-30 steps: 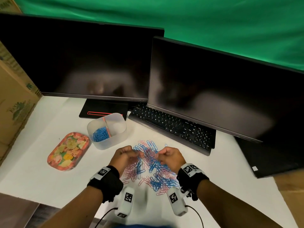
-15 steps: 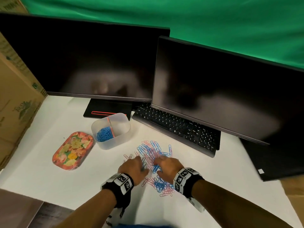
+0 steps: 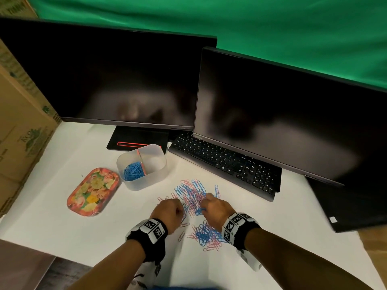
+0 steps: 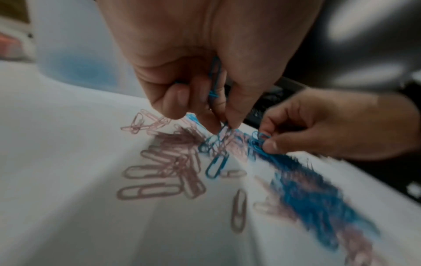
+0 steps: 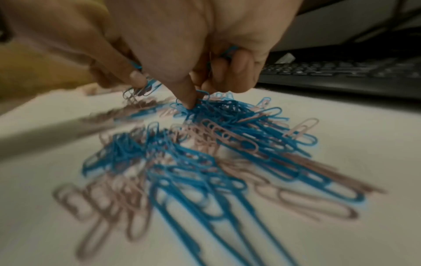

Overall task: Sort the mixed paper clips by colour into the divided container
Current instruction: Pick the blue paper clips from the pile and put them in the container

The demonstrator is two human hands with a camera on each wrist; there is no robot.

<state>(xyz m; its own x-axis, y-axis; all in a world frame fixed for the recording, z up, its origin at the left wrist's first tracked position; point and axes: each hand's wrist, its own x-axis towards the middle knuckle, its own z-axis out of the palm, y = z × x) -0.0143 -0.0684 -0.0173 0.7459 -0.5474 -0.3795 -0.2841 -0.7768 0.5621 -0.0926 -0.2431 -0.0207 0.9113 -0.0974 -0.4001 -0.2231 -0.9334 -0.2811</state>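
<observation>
Clips (image 3: pixel 193 197), blue and pink, lie flat pointing every way on the white table (image 3: pixel 62 222) near the tub (image 3: pixel 146 181), and both hands, left (image 3: pixel 167 213) and right (image 3: pixel 215 210), pinch blue ones.

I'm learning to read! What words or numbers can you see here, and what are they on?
Nothing here reads clearly.
Cardboard box: green printing, too blurred to read.
Keyboard: key letters, too small to read.
Wristbands: black-and-white square codes, no words.
</observation>
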